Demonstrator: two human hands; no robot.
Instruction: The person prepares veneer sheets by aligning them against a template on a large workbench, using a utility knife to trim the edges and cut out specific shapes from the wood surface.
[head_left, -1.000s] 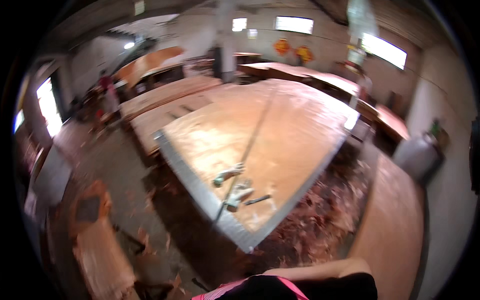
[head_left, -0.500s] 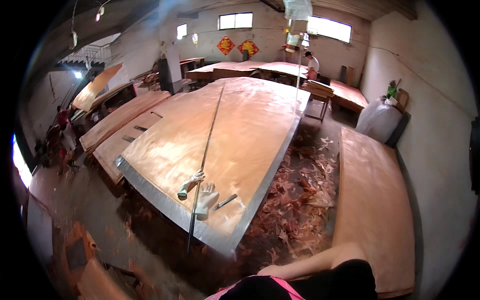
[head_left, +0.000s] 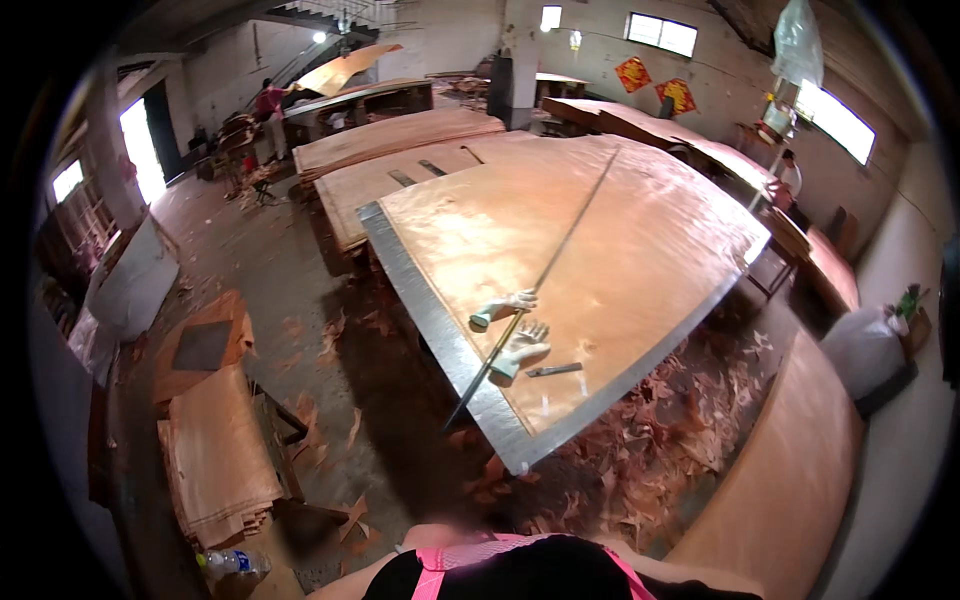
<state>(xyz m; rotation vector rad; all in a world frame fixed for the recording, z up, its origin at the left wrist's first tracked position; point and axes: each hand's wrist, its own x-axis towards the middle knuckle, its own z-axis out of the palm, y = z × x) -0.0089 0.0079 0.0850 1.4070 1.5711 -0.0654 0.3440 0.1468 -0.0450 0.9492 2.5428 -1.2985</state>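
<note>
A large light-brown veneer sheet (head_left: 640,260) lies on the worktable with a metal border (head_left: 420,300). On it rest a long thin straight rod (head_left: 580,215), two pale gloves (head_left: 520,350) and a dark blade-like tool (head_left: 555,369). The rod runs past the table's near-left edge. Parts of my bare forearms show at the bottom, beside my body, but my left hand and my right hand are out of sight.
Stacked veneer (head_left: 215,450) and a plastic bottle (head_left: 232,562) are at lower left. A long board (head_left: 790,470) leans at right beside a filled white sack (head_left: 860,345). Wood scraps (head_left: 660,430) litter the floor. A person in pink (head_left: 270,110) and another person (head_left: 786,175) are farther back.
My view has swung right, then back left, bringing the doorway and lower-left stack fully into sight. More of both forearms shows at the bottom. The gloves and rod lie unchanged on the sheet.
</note>
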